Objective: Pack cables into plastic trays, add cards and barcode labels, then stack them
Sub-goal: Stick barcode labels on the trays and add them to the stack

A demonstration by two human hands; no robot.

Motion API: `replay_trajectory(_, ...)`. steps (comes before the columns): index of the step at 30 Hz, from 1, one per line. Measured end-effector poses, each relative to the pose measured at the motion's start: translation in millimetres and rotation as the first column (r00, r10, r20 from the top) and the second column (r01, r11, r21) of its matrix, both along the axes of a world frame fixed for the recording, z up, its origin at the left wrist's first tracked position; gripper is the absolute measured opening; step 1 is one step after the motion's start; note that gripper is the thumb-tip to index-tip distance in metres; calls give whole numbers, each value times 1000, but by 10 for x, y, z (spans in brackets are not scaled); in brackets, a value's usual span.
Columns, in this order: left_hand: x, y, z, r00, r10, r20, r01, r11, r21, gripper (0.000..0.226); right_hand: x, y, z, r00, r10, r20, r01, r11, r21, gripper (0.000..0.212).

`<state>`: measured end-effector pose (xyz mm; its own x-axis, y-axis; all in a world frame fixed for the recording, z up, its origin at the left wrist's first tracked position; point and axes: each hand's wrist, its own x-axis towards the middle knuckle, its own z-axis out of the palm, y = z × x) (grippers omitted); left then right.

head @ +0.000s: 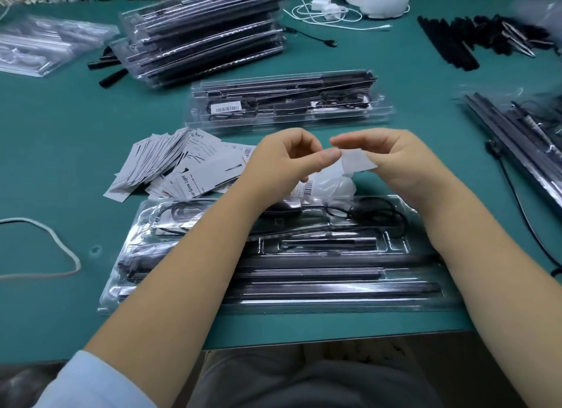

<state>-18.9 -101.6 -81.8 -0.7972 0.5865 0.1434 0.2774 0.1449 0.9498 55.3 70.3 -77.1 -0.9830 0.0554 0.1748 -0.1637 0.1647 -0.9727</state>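
Near tray [304,273] sits right under both forearms: bars seated, black cable coiled in its top pocket, a card tucked in at its left end. No barcode label visible on it, so labelling and stacking are likely what's left for this one.

Far left of the left hand: pile of empty clear trays [45,45]. Left of it, just beside: loose cards [170,164] fanned on the mat. Beyond and left: stack of packed trays [206,33], several done.

Left hand [286,161]: fingers curled, thumb tip meeting the white slip [357,161], seemingly pinching its edge. Straight beyond the hands: one finished tray [289,100], barcode label [228,108] on.

Right hand [392,161]: pinches the slip from the other side. Judged mid-peel of a label.

Right of the right hand: unpacked bars [517,133], cut off by the frame.

Unclear: whether the slip is label or backing, no print legible. Barcode sheet [307,187] mostly hidden behind the left hand.
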Motion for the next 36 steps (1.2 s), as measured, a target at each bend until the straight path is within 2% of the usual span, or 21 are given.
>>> replay_trajectory(3, -15, 3, -17, 999, 30, -26, -30, 999, -18, 24, 21, -3, -2, 999, -15, 40, 13, 998, 59, 13)
replay_trajectory(12, -29, 3, -74, 993, 58, -105, -64, 997, -52, 30, 23, -13, 16, 1000, -8, 5, 8, 1000, -11, 9)
replay_trajectory(18, -24, -8, -72, 973, 107, -206, -120, 992, -49, 32, 28, -8, 23, 1000, -11, 29, 10, 999, 31, 4)
replay_trajectory(25, -10, -15, -62, 955, 144, -258, -164, 985, -59, 34, 31, -13, 12, 1000, -3, 25, 2, 999, 33, 8)
replay_trajectory(29, 12, -25, -60, 945, 140, -295, -172, 982, -83, 34, 30, 11, 2, 999, 25, 38, -27, 997, 69, 20)
replay_trajectory(36, 14, -32, -54, 931, 131, -340, -185, 974, -131, 33, 21, 19, -23, 995, 35, 98, -43, 996, 74, 10)
